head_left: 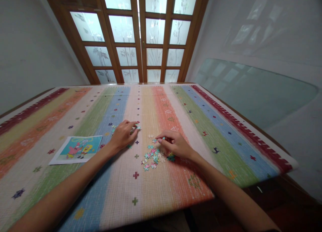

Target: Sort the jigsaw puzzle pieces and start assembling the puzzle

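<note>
My left hand [124, 134] is above the striped tablecloth, thumb and forefinger closed on a small pale-teal jigsaw puzzle piece [138, 127]. More pieces lie beside and partly beneath this hand, some hidden by it. To the right, my right hand [176, 145] has its fingers pinched together, with a bit of teal puzzle piece [163, 138] showing between them. Just below its fingertips spreads a loose pile of puzzle pieces [152, 154] in teal, pink and yellow. Some show a plain beige side, such as the beige piece [150, 136] near my right fingertips.
Left of my left forearm lies a printed picture [77, 150] of a pink and a yellow cartoon figure. The patterned tablecloth [120, 191] covers the table. Beyond its far edge stand wooden doors with frosted panes [125, 25]; a glass panel [241, 91] is along the right wall.
</note>
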Motion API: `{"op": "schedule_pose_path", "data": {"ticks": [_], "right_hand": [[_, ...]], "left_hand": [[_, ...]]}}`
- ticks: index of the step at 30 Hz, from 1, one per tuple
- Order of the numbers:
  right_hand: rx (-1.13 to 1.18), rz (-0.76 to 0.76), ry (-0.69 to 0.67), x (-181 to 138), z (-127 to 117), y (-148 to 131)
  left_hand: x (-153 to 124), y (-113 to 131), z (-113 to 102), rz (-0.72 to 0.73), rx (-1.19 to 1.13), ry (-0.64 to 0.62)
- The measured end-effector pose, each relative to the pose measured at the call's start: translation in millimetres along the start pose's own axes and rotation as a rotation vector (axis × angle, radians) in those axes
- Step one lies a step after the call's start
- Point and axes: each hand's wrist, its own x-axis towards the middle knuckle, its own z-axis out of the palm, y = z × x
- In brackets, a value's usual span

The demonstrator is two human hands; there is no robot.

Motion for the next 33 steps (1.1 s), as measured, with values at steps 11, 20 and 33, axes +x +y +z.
{"op": "schedule_pose_path", "data": {"ticks": [11,20,33], "right_hand": [[0.021,-0.005,0.012,-1,-1,-2],[-0.018,-0.017,-0.005,-1,-2,-3],[-0.016,0.016,0.058,0,-4,-4]], "left_hand": [[7,-6,-1,-0.088,0.028,-0.1],[-3,-13,-4,-0.136,0.066,-0.109],[-3,2,-5,0.027,-0.032,-0.175]]}}
